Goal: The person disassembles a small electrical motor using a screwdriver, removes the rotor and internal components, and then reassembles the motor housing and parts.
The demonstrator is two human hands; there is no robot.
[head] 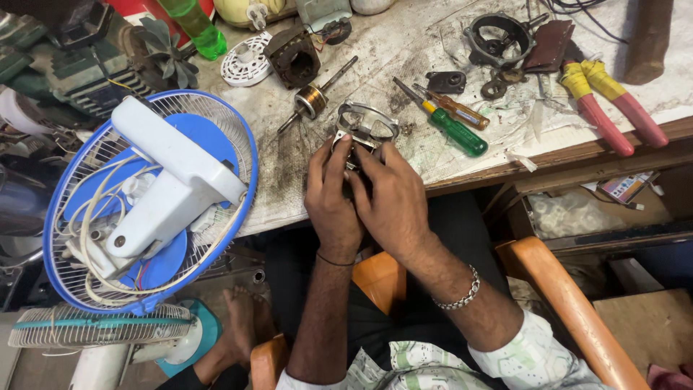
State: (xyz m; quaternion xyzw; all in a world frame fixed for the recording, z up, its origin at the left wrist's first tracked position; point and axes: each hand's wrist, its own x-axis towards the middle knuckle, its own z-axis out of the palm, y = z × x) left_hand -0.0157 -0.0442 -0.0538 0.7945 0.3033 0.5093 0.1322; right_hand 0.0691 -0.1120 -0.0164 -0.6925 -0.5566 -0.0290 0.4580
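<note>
The fingers (pixel 339 155) of the left hand (pixel 330 198) and those of the right hand (pixel 390 195) are clenched together around a small metal motor housing (pixel 367 128), held at the near edge of the tabletop (pixel 404 50); its silvery bracket sticks up above the fingertips; just right of it lies a green-handled screwdriver (pixel 456 131), touching an orange-handled screwdriver (pixel 456 108); to the left, near the housing, a rotor with copper winding (pixel 312 101) rests on its shaft; farther right, well apart, lie red-and-yellow pliers (pixel 610 108); at the far left a blue-and-white fan (pixel 155 198) leans face down against the tabletop's edge.
</note>
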